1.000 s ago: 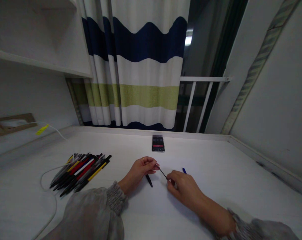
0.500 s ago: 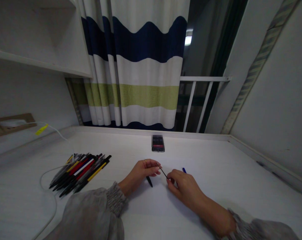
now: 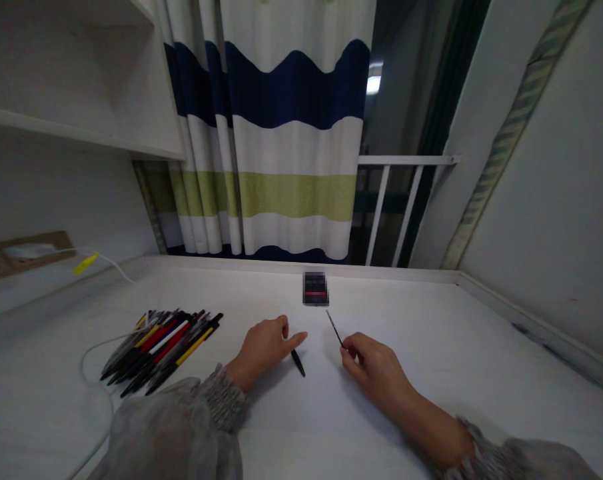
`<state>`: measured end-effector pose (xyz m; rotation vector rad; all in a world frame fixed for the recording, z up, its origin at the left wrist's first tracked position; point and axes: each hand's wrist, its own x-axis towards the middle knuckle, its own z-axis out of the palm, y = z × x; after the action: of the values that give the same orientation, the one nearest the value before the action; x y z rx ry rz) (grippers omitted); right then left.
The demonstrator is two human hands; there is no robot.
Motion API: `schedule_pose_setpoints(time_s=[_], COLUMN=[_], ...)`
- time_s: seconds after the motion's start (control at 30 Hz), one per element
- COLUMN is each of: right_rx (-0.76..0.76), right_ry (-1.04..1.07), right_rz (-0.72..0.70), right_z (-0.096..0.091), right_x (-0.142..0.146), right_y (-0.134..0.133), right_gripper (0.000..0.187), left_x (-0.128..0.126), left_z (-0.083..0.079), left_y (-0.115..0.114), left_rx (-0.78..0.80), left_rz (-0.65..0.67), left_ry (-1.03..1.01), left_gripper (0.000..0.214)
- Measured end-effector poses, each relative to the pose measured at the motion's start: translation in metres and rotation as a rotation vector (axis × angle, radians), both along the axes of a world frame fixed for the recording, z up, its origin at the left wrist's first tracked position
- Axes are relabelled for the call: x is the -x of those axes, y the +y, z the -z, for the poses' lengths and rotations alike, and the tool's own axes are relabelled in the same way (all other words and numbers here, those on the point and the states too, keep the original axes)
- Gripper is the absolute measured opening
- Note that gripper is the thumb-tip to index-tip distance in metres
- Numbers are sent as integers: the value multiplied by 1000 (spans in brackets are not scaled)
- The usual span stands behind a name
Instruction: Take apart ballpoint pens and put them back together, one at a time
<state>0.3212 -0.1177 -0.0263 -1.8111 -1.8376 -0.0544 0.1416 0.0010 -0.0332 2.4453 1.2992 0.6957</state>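
Note:
Pinched between the thumb and fingertips of my right hand (image 3: 374, 363) is a thin pen refill (image 3: 334, 328), dark along most of its length and pale at the far end. It points up and away to the left. My left hand (image 3: 264, 347) hovers over the white desk with its thumb stretched out apart from the curled fingers, holding nothing I can see. Right below that thumb lies a black pen part (image 3: 298, 363), its upper end hidden by the hand.
A pile of pens (image 3: 164, 347), black, red, yellow and grey, lies at the left. Across it runs a white cable (image 3: 112, 400) from the wall socket (image 3: 26, 253). A phone (image 3: 315, 289), its screen blurred, lies near the desk's back edge, below the curtain (image 3: 296, 193).
My left hand has let go of the refill's far end and moved left. The refill stays in my right hand, now standing clear. A blue piece behind my right hand no longer shows.

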Motion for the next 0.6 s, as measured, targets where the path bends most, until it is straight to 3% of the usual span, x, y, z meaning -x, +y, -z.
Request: schedule_pose_setpoints(time_s=[0.17, 0.47, 0.6], right_rx=[7, 25, 28], right_ry=[1, -17, -46], right_rz=[-14, -32, -53], right_z=[1, 2, 3], right_x=[1, 1, 0], right_y=[1, 2, 1], right_gripper=[15, 15, 17], left_x=[0, -6, -4], left_z=[-2, -1, -5], left_y=[-7, -7, -5], left_rx=[52, 165, 8], left_rz=[17, 85, 155], left_ry=[93, 35, -129], left_gripper=[43, 13, 17])
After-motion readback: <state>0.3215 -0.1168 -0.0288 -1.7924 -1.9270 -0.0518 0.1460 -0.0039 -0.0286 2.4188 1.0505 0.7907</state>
